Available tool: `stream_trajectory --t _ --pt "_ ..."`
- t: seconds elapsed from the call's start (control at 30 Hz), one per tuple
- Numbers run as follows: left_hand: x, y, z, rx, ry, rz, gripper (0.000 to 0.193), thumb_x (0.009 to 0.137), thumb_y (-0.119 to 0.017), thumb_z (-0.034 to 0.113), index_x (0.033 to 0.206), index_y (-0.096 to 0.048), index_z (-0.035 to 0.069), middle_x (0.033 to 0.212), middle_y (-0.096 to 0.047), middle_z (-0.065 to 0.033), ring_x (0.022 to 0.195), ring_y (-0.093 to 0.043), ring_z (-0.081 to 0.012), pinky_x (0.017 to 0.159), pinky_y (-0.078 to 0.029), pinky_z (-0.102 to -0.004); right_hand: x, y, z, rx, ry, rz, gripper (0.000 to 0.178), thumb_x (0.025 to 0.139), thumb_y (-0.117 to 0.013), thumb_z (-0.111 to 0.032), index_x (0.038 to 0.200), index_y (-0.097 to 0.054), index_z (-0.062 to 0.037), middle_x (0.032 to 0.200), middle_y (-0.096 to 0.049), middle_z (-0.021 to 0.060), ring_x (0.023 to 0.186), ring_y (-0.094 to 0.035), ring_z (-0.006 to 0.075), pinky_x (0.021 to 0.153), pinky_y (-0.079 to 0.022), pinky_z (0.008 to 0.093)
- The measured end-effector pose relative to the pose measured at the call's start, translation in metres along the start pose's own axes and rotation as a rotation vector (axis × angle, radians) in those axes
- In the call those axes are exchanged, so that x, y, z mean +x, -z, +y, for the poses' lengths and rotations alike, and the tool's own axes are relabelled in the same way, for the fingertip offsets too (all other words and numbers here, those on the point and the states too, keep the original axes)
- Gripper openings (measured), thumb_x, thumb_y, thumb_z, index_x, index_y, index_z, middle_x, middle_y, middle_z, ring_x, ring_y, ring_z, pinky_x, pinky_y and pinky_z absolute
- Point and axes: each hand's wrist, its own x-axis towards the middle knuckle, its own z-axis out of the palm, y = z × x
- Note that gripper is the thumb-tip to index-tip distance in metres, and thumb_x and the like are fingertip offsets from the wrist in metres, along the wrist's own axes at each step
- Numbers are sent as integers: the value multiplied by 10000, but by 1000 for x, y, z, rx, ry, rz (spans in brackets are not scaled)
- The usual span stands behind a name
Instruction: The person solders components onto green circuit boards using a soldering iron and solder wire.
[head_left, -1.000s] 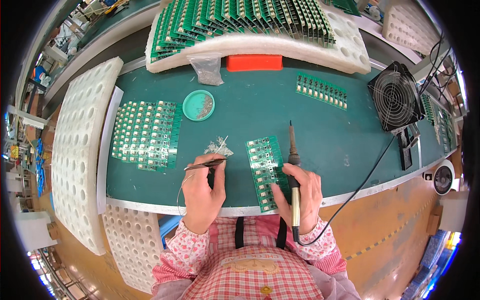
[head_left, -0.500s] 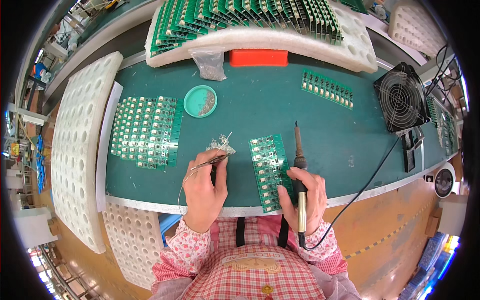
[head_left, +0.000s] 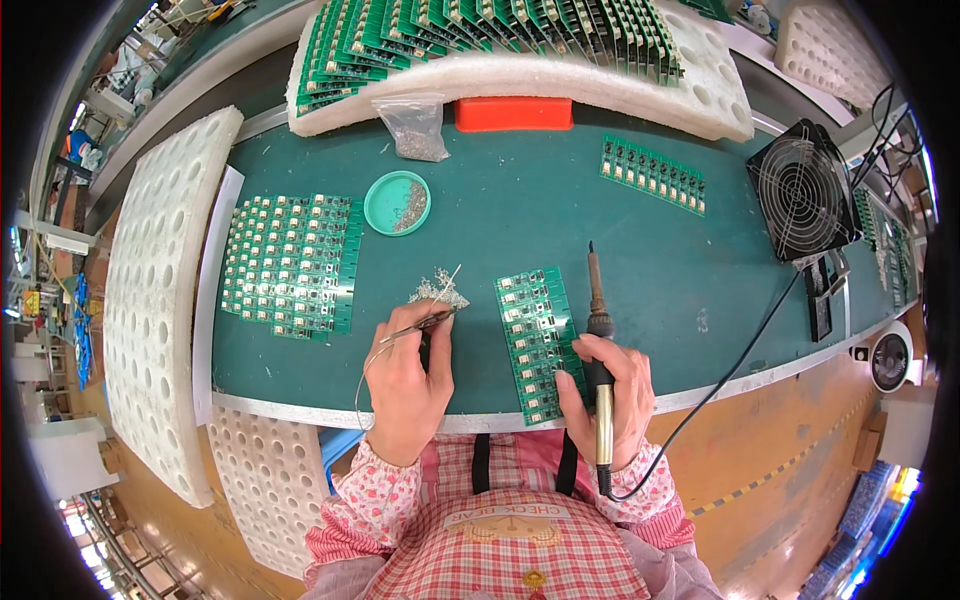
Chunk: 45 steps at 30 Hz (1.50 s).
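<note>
While the left hand (head_left: pixel 408 385) pinches a pair of dark tweezers (head_left: pixel 428 322) between thumb and index finger, a thin wire (head_left: pixel 359 395) loops down beside that hand. The left grip is closed around the tool; whether the tweezer tips hold a part cannot be determined. The tips point to the right, at the near edge of a loose pile of small parts (head_left: pixel 438 288) on the desk (head_left: pixel 500 220).

The right hand (head_left: pixel 622 395) has its grip closed around the handle of a soldering iron (head_left: pixel 602 400). The iron's tip points away from the body, clear of the work. A black cable (head_left: pixel 742 350) runs from the handle toward the right.

The green circuit board (head_left: pixel 535 345) lies on the desk between the two hands, its near end at the desk edge. The right thumb is located at the board's right side; contact cannot be confirmed.

Beyond the pile stands a round green dish (head_left: pixel 385 195) containing small parts. To its left lies a group of boards (head_left: pixel 290 265). A black fan (head_left: pixel 805 195) stands at the far right.
</note>
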Motion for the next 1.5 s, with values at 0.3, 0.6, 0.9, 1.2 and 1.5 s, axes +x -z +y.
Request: stream_trajectory --t 0.3,0.6,0.9,1.2,1.5 --pt "-1 -1 -2 -25 -20 12 132 916 -666 -15 1044 -648 15 976 -690 -85 713 -644 -202 647 -512 -299 0 0 0 -2 -4 1 498 781 -799 -64 1226 -579 -29 1021 -671 109 837 -646 258 764 -489 384" --pt "-1 -1 -1 -5 -14 6 122 917 -669 -10 1036 -652 10 975 -691 -87 715 -644 -208 645 -511 -297 0 0 0 -4 -1 9 491 782 -797 -62 1223 -584 -28 1011 -668 111 830 -646 257 763 -490 382" --pt "1 -1 0 18 -46 3 115 903 -668 -29 1011 -652 7 1005 -695 -87 772 -648 -227 662 -513 -320 0 0 -1 7 -17 10 488 784 -794 -52 1223 -584 -30 1005 -670 115 835 -646 262 771 -492 385" --pt "0 -1 1 9 -53 12 104 899 -665 -35 992 -647 8 1007 -697 -82 759 -631 -230 660 -502 -320 -1 1 -1 15 -24 13 489 786 -795 -52 1227 -585 -34 1001 -667 115 838 -645 260 773 -491 385" --pt "1 1 5 20 -93 -2 104 902 -652 -51 995 -643 -3 997 -696 -85 762 -655 -220 666 -513 -310 -1 2 0 29 -18 20 495 785 -795 -43 1231 -582 -22 1024 -670 118 853 -647 266 777 -490 383"
